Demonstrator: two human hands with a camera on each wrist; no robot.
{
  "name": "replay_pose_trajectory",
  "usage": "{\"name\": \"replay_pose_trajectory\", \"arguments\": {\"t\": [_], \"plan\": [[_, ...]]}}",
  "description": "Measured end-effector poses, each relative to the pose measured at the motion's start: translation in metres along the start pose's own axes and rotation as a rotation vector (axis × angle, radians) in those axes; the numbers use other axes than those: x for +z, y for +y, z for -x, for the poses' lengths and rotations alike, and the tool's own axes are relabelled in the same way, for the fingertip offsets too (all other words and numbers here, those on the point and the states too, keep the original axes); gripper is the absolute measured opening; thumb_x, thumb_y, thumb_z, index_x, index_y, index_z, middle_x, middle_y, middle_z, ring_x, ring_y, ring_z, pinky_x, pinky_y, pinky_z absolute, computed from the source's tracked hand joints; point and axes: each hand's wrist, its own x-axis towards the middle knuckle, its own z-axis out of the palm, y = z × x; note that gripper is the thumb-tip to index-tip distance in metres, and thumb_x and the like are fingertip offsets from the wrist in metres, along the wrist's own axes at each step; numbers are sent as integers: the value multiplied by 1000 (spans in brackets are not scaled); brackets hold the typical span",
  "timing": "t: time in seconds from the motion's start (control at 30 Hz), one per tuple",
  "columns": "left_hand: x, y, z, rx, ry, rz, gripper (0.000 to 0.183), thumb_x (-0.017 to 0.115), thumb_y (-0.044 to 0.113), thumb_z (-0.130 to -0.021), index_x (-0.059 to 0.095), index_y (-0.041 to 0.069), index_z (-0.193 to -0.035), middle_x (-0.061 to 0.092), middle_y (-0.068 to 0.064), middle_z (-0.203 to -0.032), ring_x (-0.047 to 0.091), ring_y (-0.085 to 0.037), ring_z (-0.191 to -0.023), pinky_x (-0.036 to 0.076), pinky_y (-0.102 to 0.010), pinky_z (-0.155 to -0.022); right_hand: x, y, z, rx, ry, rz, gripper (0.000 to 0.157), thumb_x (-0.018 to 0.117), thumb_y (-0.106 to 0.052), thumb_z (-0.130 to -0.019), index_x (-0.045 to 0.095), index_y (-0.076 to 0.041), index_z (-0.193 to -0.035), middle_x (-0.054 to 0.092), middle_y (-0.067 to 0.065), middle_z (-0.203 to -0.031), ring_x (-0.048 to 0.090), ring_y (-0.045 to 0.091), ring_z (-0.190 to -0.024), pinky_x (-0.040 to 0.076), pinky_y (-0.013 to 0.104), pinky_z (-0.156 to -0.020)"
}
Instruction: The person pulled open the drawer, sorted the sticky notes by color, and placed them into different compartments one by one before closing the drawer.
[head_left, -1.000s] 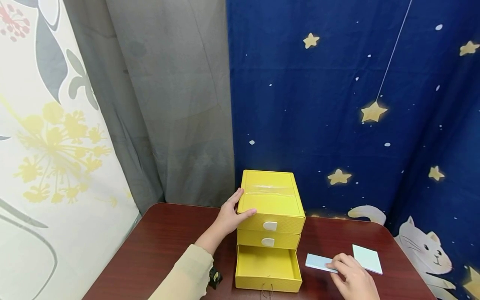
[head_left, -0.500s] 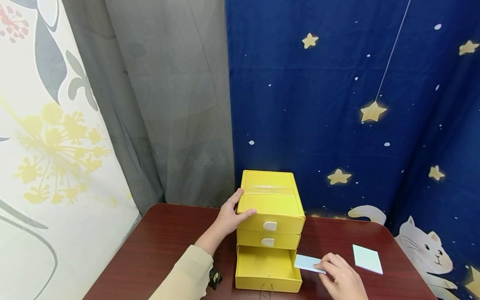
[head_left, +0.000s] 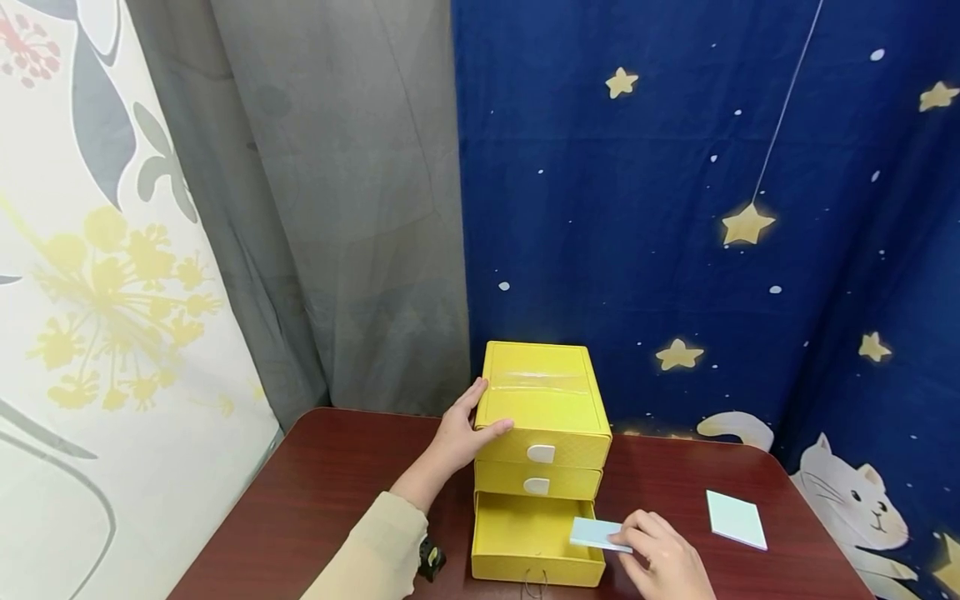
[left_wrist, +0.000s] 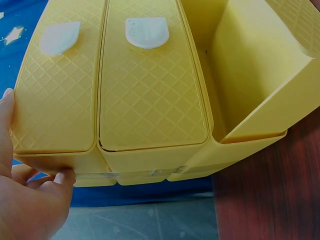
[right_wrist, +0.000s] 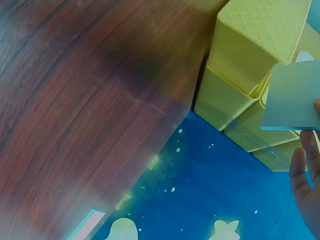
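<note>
A yellow three-tier drawer cabinet (head_left: 536,383) stands on the table, its bottom drawer (head_left: 536,569) pulled out and the upper two closed. My left hand (head_left: 456,433) holds the cabinet's upper left corner, thumb over the top edge; in the left wrist view, bent fingers (left_wrist: 62,182) lie against its side. Between thumb and fingers, my right hand (head_left: 663,557) pinches one end of a light-blue sticky note pad (head_left: 591,533). The pad's free end overlaps the right side of the open drawer. In the right wrist view that pad (right_wrist: 290,95) hides part of the cabinet.
A pale-green sticky note pad (head_left: 737,518) lies on the dark red-brown table (head_left: 360,450), right of my right hand. A thin cord loop (head_left: 535,585) hangs at the drawer front. A small black item (head_left: 431,558) is beside my left sleeve. Curtains (head_left: 637,250) stand behind.
My right hand has carried the light-blue sticky note pad leftward, from the table area right of the cabinet to the open drawer's right side. My left hand has stayed on the cabinet.
</note>
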Motion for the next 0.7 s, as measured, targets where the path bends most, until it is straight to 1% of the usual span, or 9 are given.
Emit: {"name": "replay_pose_trajectory", "arguments": {"t": [0.27,0.5,0.7], "plan": [[1,0,-1,-1,3,2,90,73,41,-80,27,8,-149,22,-5,-156,23,-22,-144,31,-40,-111,9,-5,-4,-56,16,-32,40,84,-4,-53,66,-32,-75,46,-26,-86,43,-6,-76,35,8,-62],[0,1,0,-5,3,2,90,73,42,-80,27,8,-149,22,-6,-156,22,-23,-144,31,-41,-111,16,-10,-9,-107,9,-87,40,83,-2,-54,67,-30,-77,47,-24,-86,43,-6,-76,36,8,-63],[1,0,0,-7,4,10,90,74,42,-79,28,8,-149,22,-9,-156,22,-23,-144,30,-41,-111,22,-13,-13,-182,45,-144,41,83,1,-54,68,-28,-79,48,-21,-85,44,-4,-76,38,10,-63]]}}
